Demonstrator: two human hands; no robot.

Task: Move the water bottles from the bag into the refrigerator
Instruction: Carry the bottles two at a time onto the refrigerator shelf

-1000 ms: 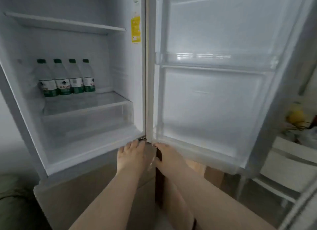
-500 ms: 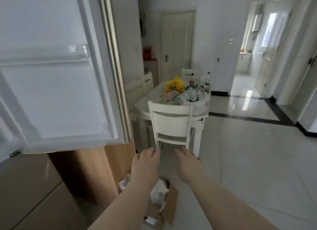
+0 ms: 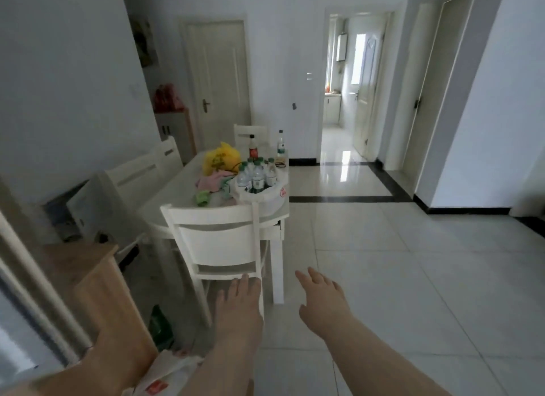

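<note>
Both my hands are out in front of me, empty, palms down. My left hand [image 3: 240,302] has its fingers straight and close together, and it overlaps the lower edge of the near chair [image 3: 216,243] in my view; I cannot tell whether it touches the seat. My right hand [image 3: 321,302] has its fingers loosely spread, over the bare floor tiles [image 3: 413,277], holding nothing.

The bottles [image 3: 256,174] are well apart from both hands, farther ahead on the table [image 3: 165,206]. They stand upright, green caps up, packed together inside the white bag [image 3: 265,196], which sits at the table's right near corner, just behind the chair's backrest. The bag's mouth is open and rolled down around them. Left of the bag lie some pink and green cloths [image 3: 212,186], with a yellow bag [image 3: 219,158] behind them. Two more bottles stand alone at the table's far end.

The fridge door edge [image 3: 26,316] runs along the left margin of my view, beside a wooden cabinet [image 3: 97,292].
</note>
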